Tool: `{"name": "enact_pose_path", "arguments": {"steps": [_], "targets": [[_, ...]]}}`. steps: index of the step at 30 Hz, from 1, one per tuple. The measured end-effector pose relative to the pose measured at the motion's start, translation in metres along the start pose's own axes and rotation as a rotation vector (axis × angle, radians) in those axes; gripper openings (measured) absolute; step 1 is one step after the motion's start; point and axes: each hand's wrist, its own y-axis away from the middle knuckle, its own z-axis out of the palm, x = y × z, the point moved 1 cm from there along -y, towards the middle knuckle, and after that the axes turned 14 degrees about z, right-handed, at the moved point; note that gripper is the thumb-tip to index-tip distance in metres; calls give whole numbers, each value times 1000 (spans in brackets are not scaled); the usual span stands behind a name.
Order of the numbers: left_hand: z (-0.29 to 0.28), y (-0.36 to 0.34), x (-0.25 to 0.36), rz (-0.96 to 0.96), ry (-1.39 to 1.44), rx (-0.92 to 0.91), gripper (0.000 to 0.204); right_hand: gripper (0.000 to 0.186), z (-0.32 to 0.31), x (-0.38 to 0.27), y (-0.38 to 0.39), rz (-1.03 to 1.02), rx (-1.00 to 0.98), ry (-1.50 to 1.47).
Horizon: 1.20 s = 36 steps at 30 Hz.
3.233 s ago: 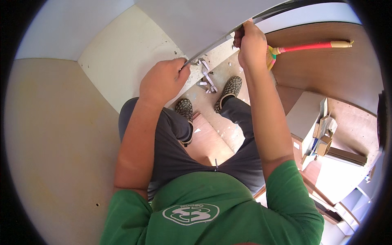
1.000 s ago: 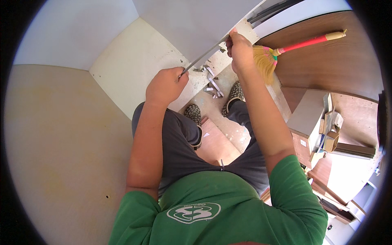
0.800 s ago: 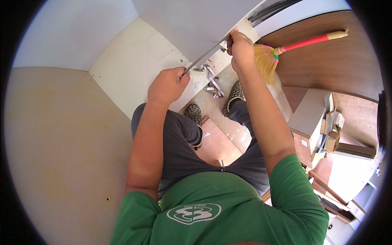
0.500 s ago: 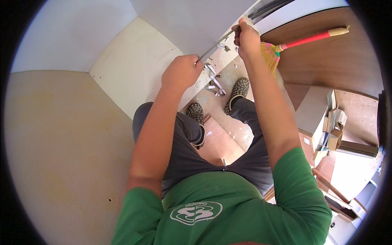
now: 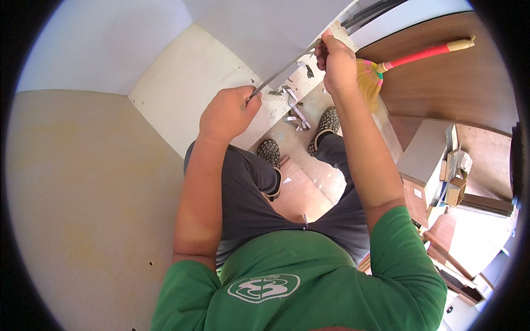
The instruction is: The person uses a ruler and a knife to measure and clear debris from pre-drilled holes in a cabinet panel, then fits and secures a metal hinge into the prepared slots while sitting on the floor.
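A thin, narrow grey strip (image 5: 286,71) runs slantwise between my two hands, over a pale board (image 5: 190,71). I cannot tell what kind of strip it is. My left hand (image 5: 227,113) is closed on its lower left end, with the thumb pressed near the forefinger. Farther off and to the right, my right hand (image 5: 338,63) pinches the strip's other end close to the edge of a grey upright panel (image 5: 248,33). Below the strip, curled white and dark scraps (image 5: 298,113) lie on the board's edge and the floor.
A broom (image 5: 417,58) with a red handle leans by a brown wood panel (image 5: 441,83) at right. A large beige panel (image 5: 83,193) fills the left side. Boards and boxes (image 5: 455,171) are stacked at right. My shoes stand on the floor around a loose wooden board (image 5: 298,193).
My left hand has moved left and toward me, so a longer stretch of the strip shows between the hands. My right hand has barely shifted. The view has moved slightly.
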Motion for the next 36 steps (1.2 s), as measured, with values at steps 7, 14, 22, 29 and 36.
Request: {"name": "enact_pose_path", "arguments": {"steps": [7, 14, 22, 29, 36], "targets": [[21, -23, -10, -10, -30, -32, 29, 37, -6, 14, -28, 82, 45, -90], [48, -52, -12, -54, -61, -80, 28, 35, -24, 17, -60, 157, 68, 17], [46, -27, 16, -93, -122, -93, 29, 41, -38, 9, -35, 225, -59, 90], [41, 34, 26, -102, 73, -127, 33, 33, -51, 42, 42, 225, 2, -155], [11, 79, 9, -73, 137, -51, 31, 42, -27, 49, 46, 30, 61, 188]]}}
